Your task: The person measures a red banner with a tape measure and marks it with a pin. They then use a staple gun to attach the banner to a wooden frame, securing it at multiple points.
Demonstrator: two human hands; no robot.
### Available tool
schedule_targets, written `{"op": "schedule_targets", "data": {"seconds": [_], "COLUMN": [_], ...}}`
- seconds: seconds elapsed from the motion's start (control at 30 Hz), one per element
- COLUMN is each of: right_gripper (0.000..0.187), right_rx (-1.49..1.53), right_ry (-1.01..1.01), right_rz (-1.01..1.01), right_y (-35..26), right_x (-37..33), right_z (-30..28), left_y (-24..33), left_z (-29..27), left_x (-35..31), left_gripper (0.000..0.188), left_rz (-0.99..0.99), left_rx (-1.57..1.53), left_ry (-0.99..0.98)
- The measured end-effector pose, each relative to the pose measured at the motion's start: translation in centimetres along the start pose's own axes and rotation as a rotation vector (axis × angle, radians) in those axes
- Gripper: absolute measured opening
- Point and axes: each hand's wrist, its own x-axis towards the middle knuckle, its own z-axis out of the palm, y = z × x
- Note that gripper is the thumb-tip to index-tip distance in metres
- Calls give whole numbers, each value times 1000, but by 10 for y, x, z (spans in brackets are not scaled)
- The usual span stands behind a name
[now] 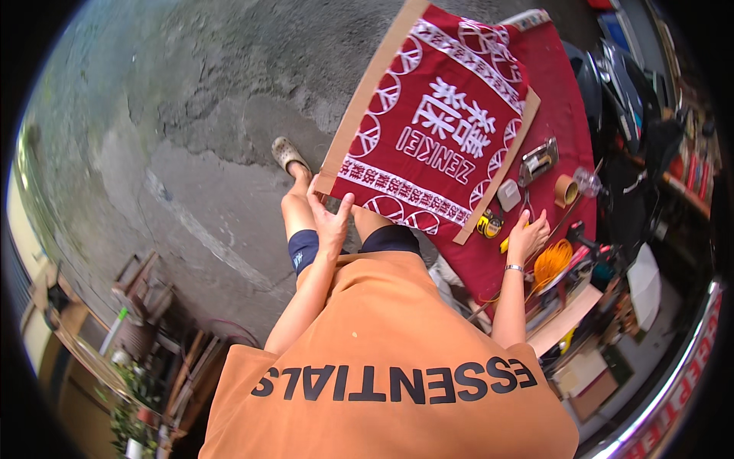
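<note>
My left hand [330, 223] grips the lower left corner of a red cloth banner [459, 69] with white patterns and lettering. The thumb lies on its front. Stiff tan strips [367, 99] run along the banner's two long sides. Off its lower right corner, my right hand [527, 236] is curled, with a small yellow-handled tool [504, 245] at its fingers. The tool's kind is mostly hidden by the hand. Just beyond, a yellow and black tape measure [489, 223] lies on the red-covered table [554, 92], near a white rounded case [508, 195].
The table also bears a roll of brown tape [566, 190], a clear package [539, 161] and a bundle of orange cord [552, 264]. A parked scooter [619, 92] stands to the right. Wooden scraps and plants [138, 367] are at lower left, on concrete ground [191, 153].
</note>
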Motion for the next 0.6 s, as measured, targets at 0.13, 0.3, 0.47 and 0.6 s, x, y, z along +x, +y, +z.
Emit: {"op": "schedule_targets", "data": {"seconds": [0.13, 0.3, 0.47, 0.6], "right_gripper": [34, 30, 35, 38], "right_rx": [554, 1007, 1113, 1140], "right_ry": [6, -260, -239, -98], "right_rz": [-68, 290, 577, 576], "right_y": [-13, -50, -64, -57], "right_x": [-63, -172, -216, -199], "right_z": [-25, -28, 3, 20], "left_y": [17, 39, 53, 73], "left_z": [-33, -48, -51, -44], "left_x": [27, 57, 51, 49], "left_gripper": [44, 28, 32, 32], "left_rz": [-229, -370, -415, -362], "left_rx": [-116, 22, -77, -358], "left_ry": [-313, -534, -580, -629]}}
